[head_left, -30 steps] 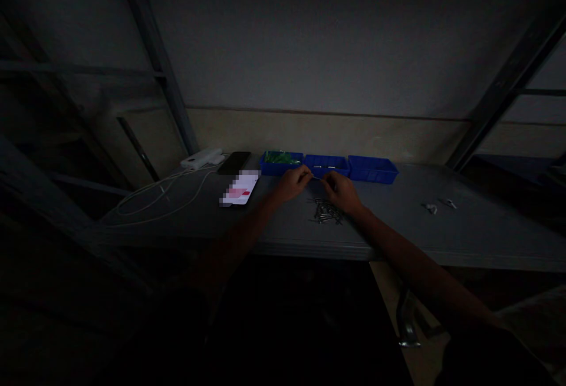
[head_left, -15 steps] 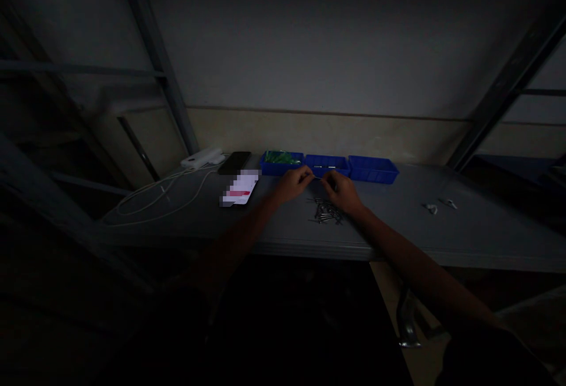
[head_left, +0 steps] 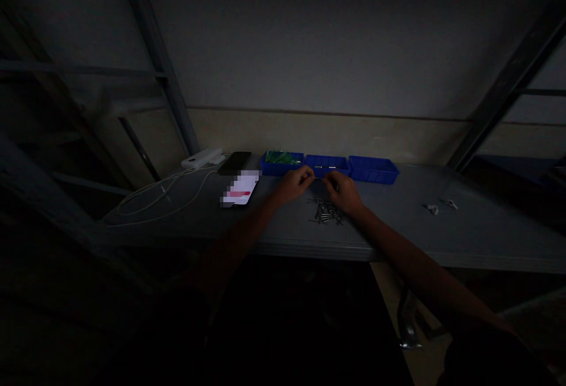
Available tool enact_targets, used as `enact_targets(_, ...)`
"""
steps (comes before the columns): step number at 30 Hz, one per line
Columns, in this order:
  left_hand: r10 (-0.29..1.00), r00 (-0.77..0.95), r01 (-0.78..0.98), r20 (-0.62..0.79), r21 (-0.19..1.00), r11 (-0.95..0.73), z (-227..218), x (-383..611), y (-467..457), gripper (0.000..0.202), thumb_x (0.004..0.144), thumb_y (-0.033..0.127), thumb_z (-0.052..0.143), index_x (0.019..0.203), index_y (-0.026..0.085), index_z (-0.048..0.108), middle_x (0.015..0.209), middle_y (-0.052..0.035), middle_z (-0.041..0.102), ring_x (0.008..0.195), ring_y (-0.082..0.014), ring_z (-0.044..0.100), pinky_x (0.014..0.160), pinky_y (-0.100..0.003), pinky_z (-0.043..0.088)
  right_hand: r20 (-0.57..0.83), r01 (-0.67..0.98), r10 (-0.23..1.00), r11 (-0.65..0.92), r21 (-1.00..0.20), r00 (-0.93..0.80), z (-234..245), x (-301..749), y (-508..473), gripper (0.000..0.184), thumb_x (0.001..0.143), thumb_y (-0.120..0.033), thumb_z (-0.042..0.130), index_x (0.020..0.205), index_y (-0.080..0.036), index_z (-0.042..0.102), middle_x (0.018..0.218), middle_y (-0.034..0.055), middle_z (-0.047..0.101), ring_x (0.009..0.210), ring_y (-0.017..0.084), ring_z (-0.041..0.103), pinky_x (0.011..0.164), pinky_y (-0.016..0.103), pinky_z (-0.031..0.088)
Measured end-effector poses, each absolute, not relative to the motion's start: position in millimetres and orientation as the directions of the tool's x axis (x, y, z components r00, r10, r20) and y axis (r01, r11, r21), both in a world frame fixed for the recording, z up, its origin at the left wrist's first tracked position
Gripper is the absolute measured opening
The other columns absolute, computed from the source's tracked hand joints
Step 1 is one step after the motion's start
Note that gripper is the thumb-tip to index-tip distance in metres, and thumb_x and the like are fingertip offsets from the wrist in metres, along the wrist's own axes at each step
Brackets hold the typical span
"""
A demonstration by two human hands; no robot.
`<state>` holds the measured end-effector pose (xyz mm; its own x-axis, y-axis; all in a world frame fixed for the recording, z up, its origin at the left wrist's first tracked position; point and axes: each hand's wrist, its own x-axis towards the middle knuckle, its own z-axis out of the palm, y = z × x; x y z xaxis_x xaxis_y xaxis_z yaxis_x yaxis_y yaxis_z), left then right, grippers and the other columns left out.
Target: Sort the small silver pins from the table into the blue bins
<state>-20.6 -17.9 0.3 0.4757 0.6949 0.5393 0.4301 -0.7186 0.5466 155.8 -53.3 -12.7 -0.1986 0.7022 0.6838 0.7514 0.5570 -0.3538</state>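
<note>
My left hand (head_left: 295,185) and my right hand (head_left: 345,192) face each other just in front of the middle blue bin (head_left: 327,171). Both are closed in a pinch. Between their fingertips runs a thin, rod-like metal piece (head_left: 318,178), and each hand grips one end. The dim light hides its exact kind. Below the hands, on the grey table, lies a loose pile of slim metal pieces (head_left: 327,212) that look alike. A couple of bright slender pieces show inside the middle bin.
Left of it stands a blue bin (head_left: 278,170) with green packaging; another blue bin (head_left: 375,172) stands to the right. A lit phone (head_left: 243,190), a dark phone (head_left: 235,162) and a white power strip (head_left: 203,158) with cables lie left. Small white objects (head_left: 431,209) lie right.
Both hands stay almost in place. The thin metal piece between the fingertips has shifted very slightly.
</note>
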Motion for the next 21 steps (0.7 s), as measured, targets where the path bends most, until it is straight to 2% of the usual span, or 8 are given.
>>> enact_targets(6, 0.686, 0.467, 0.419, 0.557, 0.544, -0.727, 1.6, -19.5, -18.3, 0.020, 0.084, 0.031, 0.045, 0.080, 0.014, 0.056, 0.071, -0.0009, 0.060, 0.064, -0.0120, 0.054, 0.058, -0.022, 0.037, 0.683, 0.744, 0.700, 0.567, -0.354, -0.209, -11.6, 155.8, -54.4, 0.017, 0.085, -0.031, 0.044, 0.082, -0.019, 0.056, 0.074, 0.0047, 0.060, 0.064, 0.016, 0.053, 0.061, 0.027, 0.039)
enact_targets(14, 0.676, 0.471, 0.408, 0.567, 0.540, -0.737, -1.2, -21.0, -15.1, 0.019, 0.084, 0.031, 0.046, 0.089, 0.015, 0.054, 0.054, 0.0047, 0.047, 0.048, -0.0092, 0.044, 0.048, -0.021, 0.029, 0.699, 0.754, 0.685, 0.565, -0.334, -0.204, -11.6, 155.4, -54.2, 0.020, 0.086, -0.030, 0.041, 0.080, -0.018, 0.056, 0.074, 0.0054, 0.060, 0.064, 0.016, 0.052, 0.061, 0.027, 0.039)
enact_targets(21, 0.669, 0.456, 0.398, 0.587, 0.538, -0.743, -1.5, -20.1, -14.2, 0.019, 0.085, 0.031, 0.044, 0.084, 0.015, 0.054, 0.067, 0.0001, 0.058, 0.062, -0.0115, 0.053, 0.056, -0.021, 0.036, 0.689, 0.736, 0.698, 0.569, -0.367, -0.195, -11.6, 155.8, -54.7, 0.019, 0.085, -0.034, 0.045, 0.082, -0.018, 0.055, 0.070, 0.0033, 0.058, 0.061, 0.015, 0.051, 0.058, 0.026, 0.039)
